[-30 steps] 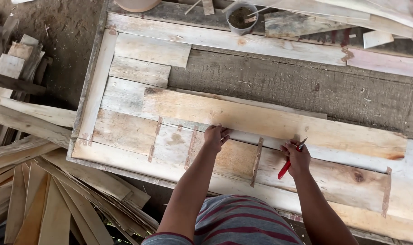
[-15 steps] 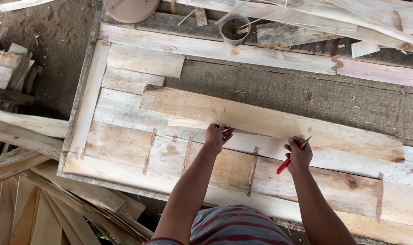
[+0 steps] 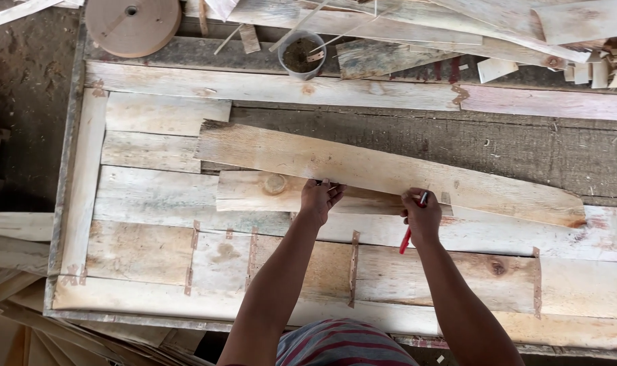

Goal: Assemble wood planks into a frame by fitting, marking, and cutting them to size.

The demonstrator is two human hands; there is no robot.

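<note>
Two hands work at the middle of the counter (image 3: 78,203), which is built of pale planks joined edge to edge. At the far left corner lies a round wooden disc (image 3: 132,24) with a centre hole. Right of it, along the far edge, stands a small grey cup (image 3: 300,55) among loose wood offcuts (image 3: 458,34). A long thin wood strip (image 3: 390,173) lies slantwise across the counter, its left end torn, its right end lower and nearer me. Under its near edge rests a shorter knotted board (image 3: 268,191). My left hand (image 3: 320,198) presses down on the strip's near edge, fingers bent and close together, palm flat on the wood. My right hand (image 3: 422,215) sits just beside it to the right, fingers curled in a pinch around a red pencil (image 3: 407,238), its upper end against the strip's near edge.
</note>
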